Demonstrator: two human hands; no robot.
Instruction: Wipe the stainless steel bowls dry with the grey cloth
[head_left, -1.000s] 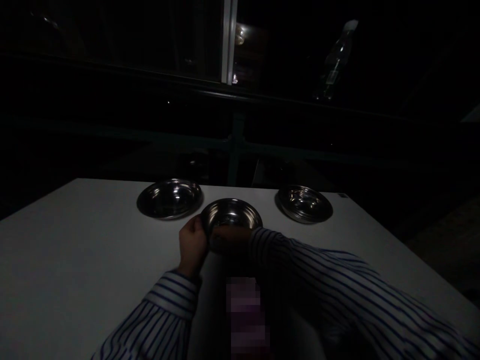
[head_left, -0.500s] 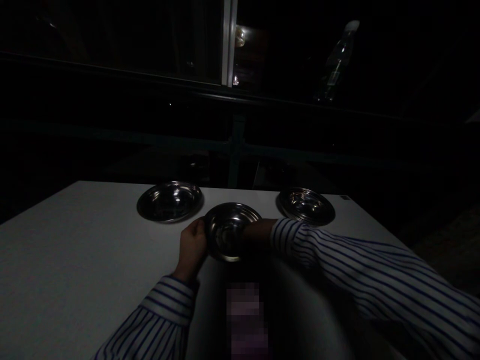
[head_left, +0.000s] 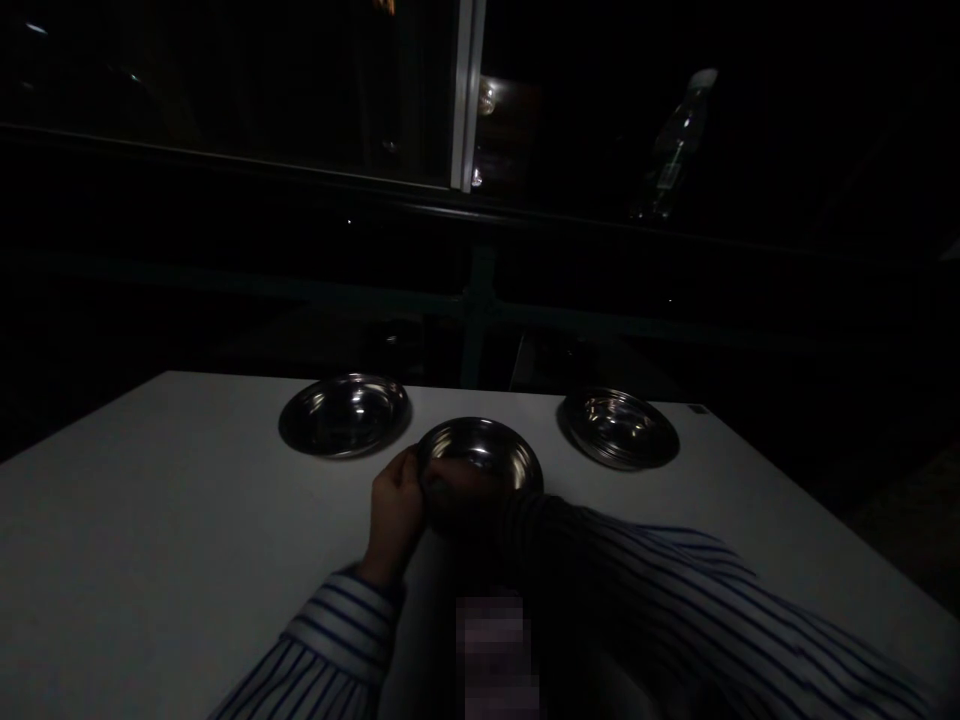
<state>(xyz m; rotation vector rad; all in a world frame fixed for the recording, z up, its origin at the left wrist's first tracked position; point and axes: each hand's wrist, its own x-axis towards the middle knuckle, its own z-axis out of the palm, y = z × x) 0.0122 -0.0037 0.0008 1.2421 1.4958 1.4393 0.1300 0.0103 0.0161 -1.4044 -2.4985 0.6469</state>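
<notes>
Steel bowl [head_left: 480,460] near the middle of the table [head_left: 150,520], tilted toward the viewer. Left hand [head_left: 395,510] closes its grip on the bowl's left rim; right hand [head_left: 465,497] lies across the near rim, grip indiscernible in the dark.

Both striped-sleeved forearms reach forward and meet at the middle bowl [head_left: 480,455]: the left hand [head_left: 396,510], fingers curled, grips its left rim, while the right hand [head_left: 459,497], dim in shadow, lies across its near edge.
</notes>
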